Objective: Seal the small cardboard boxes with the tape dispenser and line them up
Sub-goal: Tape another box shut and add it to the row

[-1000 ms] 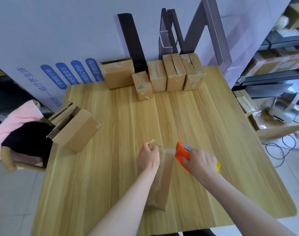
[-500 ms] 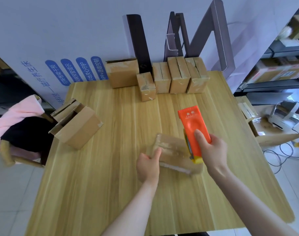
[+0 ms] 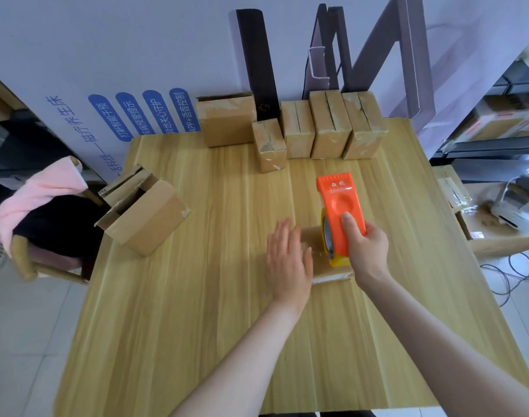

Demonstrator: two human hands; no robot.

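Observation:
A small cardboard box (image 3: 326, 267) lies flat in the middle of the wooden table (image 3: 197, 311), mostly covered by my hands. My left hand (image 3: 288, 260) presses flat on its left part with straight fingers. My right hand (image 3: 367, 246) grips the orange tape dispenser (image 3: 340, 206), which stands on the box's right part with its tape roll down. Several taped boxes (image 3: 332, 127) stand in a row at the table's far edge, with one smaller box (image 3: 269, 145) just in front of the row.
An open, empty cardboard box (image 3: 144, 210) lies tilted at the table's left edge. A larger box (image 3: 227, 118) stands at the back against the wall. A chair with pink cloth (image 3: 37, 194) is left of the table; shelves and cables are to the right.
The box has been turned from lengthwise to lying across. My left hand went from gripping its end to pressing flat on top. The dispenser moved onto the box's right part.

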